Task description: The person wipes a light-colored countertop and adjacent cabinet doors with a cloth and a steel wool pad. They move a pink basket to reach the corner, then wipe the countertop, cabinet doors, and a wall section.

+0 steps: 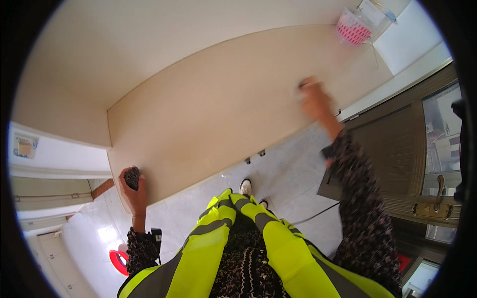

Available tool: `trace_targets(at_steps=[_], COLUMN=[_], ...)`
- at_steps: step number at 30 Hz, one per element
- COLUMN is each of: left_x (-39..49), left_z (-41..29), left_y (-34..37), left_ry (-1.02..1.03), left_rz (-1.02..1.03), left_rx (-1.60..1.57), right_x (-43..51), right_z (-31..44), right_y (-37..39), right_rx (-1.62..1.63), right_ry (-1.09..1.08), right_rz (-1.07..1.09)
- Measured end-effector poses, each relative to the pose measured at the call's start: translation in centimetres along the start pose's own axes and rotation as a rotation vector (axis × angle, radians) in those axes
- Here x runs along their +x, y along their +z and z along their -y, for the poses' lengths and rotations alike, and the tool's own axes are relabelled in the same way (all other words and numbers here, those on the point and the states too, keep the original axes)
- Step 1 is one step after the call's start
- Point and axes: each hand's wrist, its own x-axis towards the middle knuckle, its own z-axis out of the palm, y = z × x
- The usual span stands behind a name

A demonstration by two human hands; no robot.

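My left hand [133, 195] is at the left end of a beige tabletop [208, 108]. Its fingers and thumb curl around a dark, speckled wad [132, 178], which looks like a scouring pad or bunched cloth. Farther off, my right hand [316, 100] is over the right part of the same surface, blurred by motion. Its fingers are bent, with a dark patch at their tips; whether that is a held object or shadow cannot be made out.
A pink-and-white plastic basket [354, 29] with things in it stands at the far right corner. A dark door [387, 149] with a brass handle [439, 193] is to the right. A black cable [316, 214] crosses the tiled floor [298, 175]. A red round object [118, 262] is at lower left.
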Motion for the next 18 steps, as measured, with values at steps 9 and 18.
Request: trace_targets(at_steps=[9,18], left_x=[-0.1,0.0], left_z=[0.0,-1.0], left_y=[-0.7,-0.7], left_ry=[0.049,0.038], left_rz=[0.033,0.060], left_rx=[-0.024,-0.179], right_x=[-1.0,-11.2], right_z=[8.0,28.5], right_y=[3.4,9.8], right_rx=[-0.253,0.296], right_ry=[-0.097,-0.719], right_rz=[-0.117,-0.278])
